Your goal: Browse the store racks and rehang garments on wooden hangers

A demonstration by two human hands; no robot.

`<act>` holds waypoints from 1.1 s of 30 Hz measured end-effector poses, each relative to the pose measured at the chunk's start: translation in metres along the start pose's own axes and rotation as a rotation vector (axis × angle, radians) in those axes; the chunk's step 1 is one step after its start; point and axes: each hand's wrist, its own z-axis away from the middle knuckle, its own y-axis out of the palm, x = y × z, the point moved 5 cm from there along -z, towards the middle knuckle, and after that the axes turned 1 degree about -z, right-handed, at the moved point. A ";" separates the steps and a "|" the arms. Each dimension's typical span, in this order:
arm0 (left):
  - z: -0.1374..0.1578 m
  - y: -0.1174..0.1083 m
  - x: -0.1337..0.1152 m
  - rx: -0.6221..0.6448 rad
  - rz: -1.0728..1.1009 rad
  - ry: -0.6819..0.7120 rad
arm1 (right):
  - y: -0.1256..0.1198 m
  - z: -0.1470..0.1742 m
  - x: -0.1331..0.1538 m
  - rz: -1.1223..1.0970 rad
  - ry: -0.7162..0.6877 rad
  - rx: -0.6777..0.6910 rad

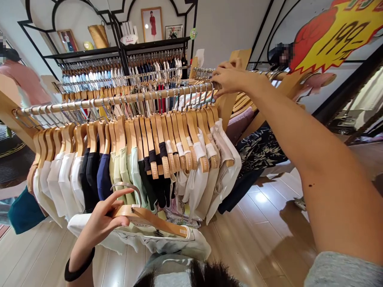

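Observation:
In my left hand (109, 217) is a wooden hanger (155, 221), gripped near the base of its metal hook. A pale, whitish garment (191, 245) hangs from it, low in front of the rack. My right hand (229, 77) reaches to the right end of the wooden rail (119, 97), its fingers curled over the rail by the last hooks. Whether those fingers hold a hook is hidden. Below the rail hang several garments on wooden hangers, among them white tops (66, 171), a navy one (104, 175), and a beige one (223, 147) nearest my right hand.
A red and yellow price sign (338, 38) juts in at the upper right. Behind stand more clothes racks (155, 65) and a black shelf (155, 42) with framed pictures. A person in a pink top (25, 81) is at the far left. Dark patterned clothing (260, 149) hangs beyond the rack's right post.

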 end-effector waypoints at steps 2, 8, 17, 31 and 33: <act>-0.001 0.001 -0.001 -0.004 0.000 0.006 | -0.004 0.005 0.001 0.101 -0.017 0.027; -0.001 0.004 -0.004 0.000 0.016 0.029 | -0.012 0.017 0.006 0.309 0.035 0.074; -0.009 0.013 -0.010 -0.009 -0.010 0.087 | -0.006 0.013 0.033 0.142 0.018 0.124; -0.012 0.016 -0.017 0.023 -0.016 -0.009 | -0.006 0.000 0.050 -0.032 0.028 0.147; -0.013 0.015 -0.018 0.020 -0.019 -0.022 | -0.006 -0.003 0.055 0.008 0.021 0.165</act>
